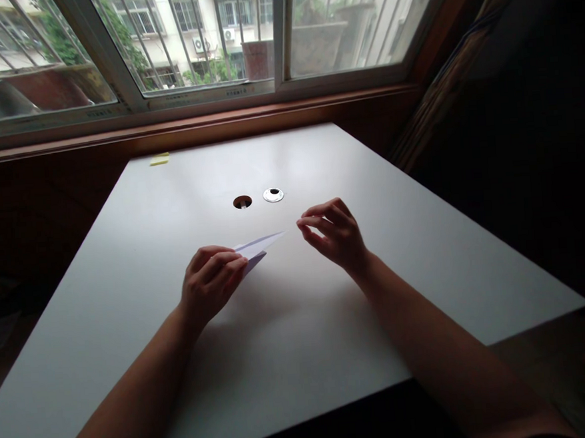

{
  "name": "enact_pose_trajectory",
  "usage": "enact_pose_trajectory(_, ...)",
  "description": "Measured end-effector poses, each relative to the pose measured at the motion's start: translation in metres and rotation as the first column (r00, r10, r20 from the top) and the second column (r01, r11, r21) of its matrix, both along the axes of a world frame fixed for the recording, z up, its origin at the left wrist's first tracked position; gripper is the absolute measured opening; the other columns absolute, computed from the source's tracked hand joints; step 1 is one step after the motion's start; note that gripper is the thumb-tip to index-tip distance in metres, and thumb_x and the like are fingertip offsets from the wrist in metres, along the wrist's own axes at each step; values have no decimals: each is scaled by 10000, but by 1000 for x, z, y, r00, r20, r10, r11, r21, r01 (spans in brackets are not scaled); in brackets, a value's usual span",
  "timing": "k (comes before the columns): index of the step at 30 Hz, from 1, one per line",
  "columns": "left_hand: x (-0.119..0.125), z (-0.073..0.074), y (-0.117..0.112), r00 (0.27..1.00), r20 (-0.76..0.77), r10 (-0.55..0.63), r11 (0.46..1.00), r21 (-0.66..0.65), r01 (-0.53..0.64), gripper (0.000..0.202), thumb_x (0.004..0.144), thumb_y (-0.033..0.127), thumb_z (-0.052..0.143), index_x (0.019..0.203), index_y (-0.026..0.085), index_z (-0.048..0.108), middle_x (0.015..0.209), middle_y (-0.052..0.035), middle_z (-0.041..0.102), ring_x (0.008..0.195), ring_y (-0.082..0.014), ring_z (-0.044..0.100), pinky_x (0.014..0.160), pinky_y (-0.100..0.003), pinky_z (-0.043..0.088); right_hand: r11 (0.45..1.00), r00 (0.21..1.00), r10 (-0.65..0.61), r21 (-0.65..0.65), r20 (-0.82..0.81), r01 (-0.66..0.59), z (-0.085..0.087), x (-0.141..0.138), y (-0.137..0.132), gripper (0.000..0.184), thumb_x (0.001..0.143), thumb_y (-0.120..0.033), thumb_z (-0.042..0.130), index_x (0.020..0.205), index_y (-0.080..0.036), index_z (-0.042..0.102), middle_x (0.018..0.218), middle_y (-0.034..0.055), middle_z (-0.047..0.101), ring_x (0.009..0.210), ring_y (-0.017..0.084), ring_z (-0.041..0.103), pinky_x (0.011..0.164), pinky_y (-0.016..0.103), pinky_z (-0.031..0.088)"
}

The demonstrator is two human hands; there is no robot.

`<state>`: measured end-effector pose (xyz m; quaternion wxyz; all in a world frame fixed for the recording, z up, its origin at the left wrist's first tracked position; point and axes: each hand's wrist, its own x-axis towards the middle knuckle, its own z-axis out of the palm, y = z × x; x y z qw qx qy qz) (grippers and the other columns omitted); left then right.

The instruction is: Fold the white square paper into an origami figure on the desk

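A folded white paper plane lies on the white table, its nose pointing right. My left hand is curled over its rear end, fingers pinching the paper. My right hand hovers just right of the nose, apart from it, with fingers curled loosely and nothing in them.
A round cable hole and its loose silver-rimmed cap sit beyond the plane. A yellow sticky note lies at the table's far left corner. A barred window runs behind, with a dark curtain at the right.
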<state>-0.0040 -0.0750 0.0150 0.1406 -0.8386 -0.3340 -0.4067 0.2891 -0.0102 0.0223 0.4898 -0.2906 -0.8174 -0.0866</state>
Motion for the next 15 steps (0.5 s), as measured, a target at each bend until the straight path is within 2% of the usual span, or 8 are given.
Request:
enact_pose_trajectory(4,4,-1,-1,979,-166,-114,991,-84,102,255,835,147,718,1059,254,656,965,-8,725,984,-199,630,848,-367,538,991,996,48,-125,-70,-56,-4,-8,-1,83,907,-194,629,964,-226,680,946,63,662,893,201,577,816,382,499)
enact_pose_trajectory(8,11,-2,0,930,-274,-246,956,-228,185,208,885,150,653,1074,236,658,1021,-23,719,1063,-215,606,895,-384,523,928,983,152,-357,102,-106,-15,-18,1,177,959,-270,567,872,-198,703,886,66,676,845,192,569,803,353,485)
enact_pose_trajectory(11,14,-3,2,910,-252,-329,906,-355,229,171,913,166,613,1067,225,660,1073,-48,706,1095,-219,598,913,-380,528,853,948,243,-511,206,-108,-24,-24,3,223,962,-328,567,873,-196,725,862,65,680,812,182,569,779,331,475)
enact_pose_trajectory(15,16,-6,4,914,-137,-381,849,-445,286,193,928,190,588,1109,221,649,1081,-78,696,1036,-209,624,874,-364,546,773,949,263,-627,176,-98,-29,-26,5,230,908,-415,648,938,-206,738,843,54,677,805,175,571,776,315,462)
